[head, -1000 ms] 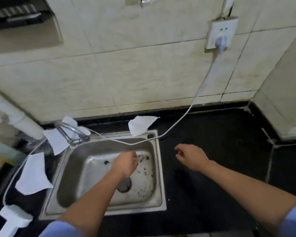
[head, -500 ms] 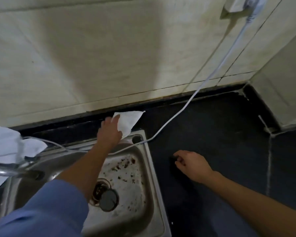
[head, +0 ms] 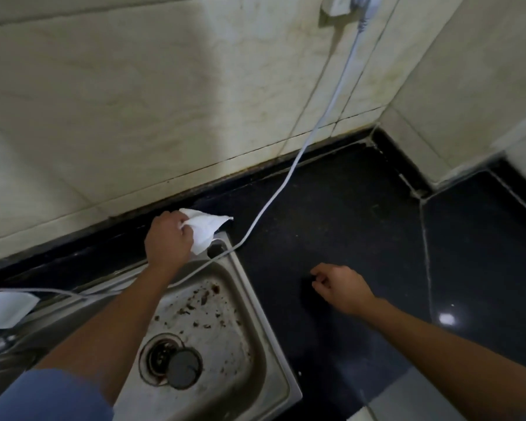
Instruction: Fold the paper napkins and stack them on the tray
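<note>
A white paper napkin (head: pixel 205 228) lies crumpled at the back right corner of the steel sink, on the black counter by the wall. My left hand (head: pixel 168 238) reaches across the sink and its fingers are closed on the napkin's left edge. My right hand (head: pixel 339 288) hovers over the black counter to the right of the sink, fingers loosely curled, holding nothing. Another white napkin (head: pixel 5 308) shows at the far left edge, beside the tap. No tray is in view.
The steel sink (head: pixel 246 302) has dirt specks and a drain with a dark plug (head: pixel 184 367). A white cable (head: pixel 289 174) runs from the wall socket (head: pixel 342 4) down across the counter and the sink's back rim. Tiled walls close the back and right.
My left hand went from inside the sink to the napkin at the back corner and has closed on it. The view tilted down and right. My right hand barely moved.
</note>
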